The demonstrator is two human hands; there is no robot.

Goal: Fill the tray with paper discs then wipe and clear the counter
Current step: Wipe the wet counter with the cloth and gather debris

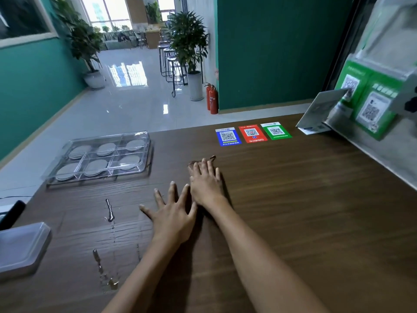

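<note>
A clear plastic tray with six compartments stands at the far left of the dark wooden counter. Each compartment holds grey paper discs. My left hand lies flat on the counter with its fingers spread. My right hand lies flat just beyond it, fingers straight and pointing away, its fingertips at a small brown smear. Neither hand holds anything. Streaks of spilled liquid shine on the wood left of my left arm.
A clear plastic lid or box sits at the near left edge beside a black object. Three QR code stickers lie at the far edge. A card stand and a grey wall with green QR signs bound the right.
</note>
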